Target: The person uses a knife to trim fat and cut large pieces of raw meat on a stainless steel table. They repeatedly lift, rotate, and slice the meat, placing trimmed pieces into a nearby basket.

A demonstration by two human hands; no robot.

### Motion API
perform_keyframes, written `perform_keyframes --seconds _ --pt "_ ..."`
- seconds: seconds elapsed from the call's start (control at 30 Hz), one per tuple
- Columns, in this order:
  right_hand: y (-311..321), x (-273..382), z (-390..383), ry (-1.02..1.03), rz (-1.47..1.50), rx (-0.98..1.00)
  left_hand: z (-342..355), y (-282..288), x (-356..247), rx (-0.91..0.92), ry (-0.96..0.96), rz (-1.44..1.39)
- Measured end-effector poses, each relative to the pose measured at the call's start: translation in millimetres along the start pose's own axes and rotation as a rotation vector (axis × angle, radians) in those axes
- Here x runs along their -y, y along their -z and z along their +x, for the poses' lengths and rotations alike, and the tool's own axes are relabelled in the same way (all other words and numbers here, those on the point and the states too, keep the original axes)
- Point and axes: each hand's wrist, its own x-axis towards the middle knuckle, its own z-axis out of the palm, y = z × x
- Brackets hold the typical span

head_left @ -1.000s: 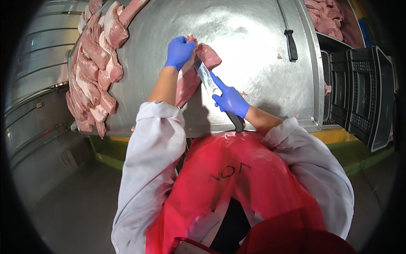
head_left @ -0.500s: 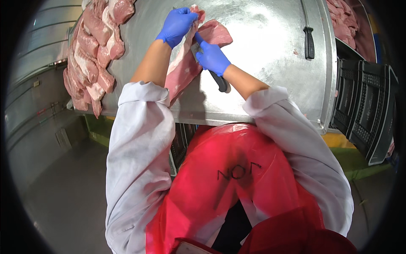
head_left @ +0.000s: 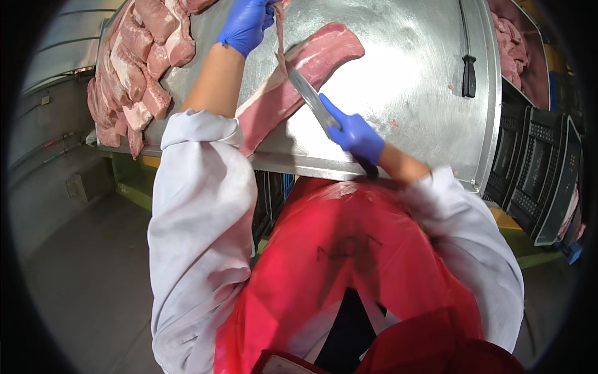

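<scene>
A long slab of raw pink meat (head_left: pixel 330 53) lies slantwise on the metal table (head_left: pixel 423 124). My left hand (head_left: pixel 244 26), in a blue glove at the top edge, is closed on a thin meat strip (head_left: pixel 280 37) raised from the slab. My gloved right hand (head_left: pixel 356 134) grips a knife (head_left: pixel 311 100) by its black handle, near the table's front edge. Its blade points up and left, with the tip beside the slab and the lower part of the strip. My left forearm and sleeve cover part of the table beside the slab's near end.
A heap of raw meat pieces (head_left: pixel 140 56) covers the table's left side. At the right lies a sharpening steel (head_left: pixel 469 78) with a black handle. Beyond the right rim are black plastic crates (head_left: pixel 536 162) and a container of more meat (head_left: pixel 511 50).
My left hand has moved up and left, pulling the strip away from the slab. My right hand has drawn the knife back toward me and to the right, off the meat.
</scene>
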Motion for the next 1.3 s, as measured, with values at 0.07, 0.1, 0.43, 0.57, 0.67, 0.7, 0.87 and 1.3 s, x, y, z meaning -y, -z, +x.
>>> perform_keyframes --seconds 0.07,0.1,0.43,0.57,0.67,0.7,0.87,1.3 --pt "0.3 -0.6 6.1 0.078 -0.036 -0.082 -11.3 -12.0 -18.4 0.086 -0.114 0.116" --pt "8.0 24.0 30.7 -0.204 -0.037 0.025 -23.8 -20.4 -28.9 0.123 -0.179 0.183" --pt "-19.7 29.7 15.1 -0.297 -0.130 0.150 -47.9 19.5 -44.6 -0.048 -0.211 -0.487" --pt "-42.6 24.7 101.8 -0.148 -0.264 0.041 -55.0 16.6 -57.3 0.079 -0.103 -0.520" --pt "-42.7 52.4 48.6 -0.386 -0.365 0.329 -54.7 87.3 -50.6 0.103 -0.154 -0.577" --pt "-41.4 40.4 20.4 -0.246 -0.242 0.273 -64.3 96.1 -55.2 0.104 -0.150 -0.683" --pt "-63.4 37.1 110.2 -0.213 -0.288 0.152 -87.7 85.9 -65.4 0.040 -0.173 -0.684" --pt "-108.4 74.1 134.4 -0.313 -0.432 0.239 -129.8 211.2 -45.8 0.040 -0.191 -1.032"
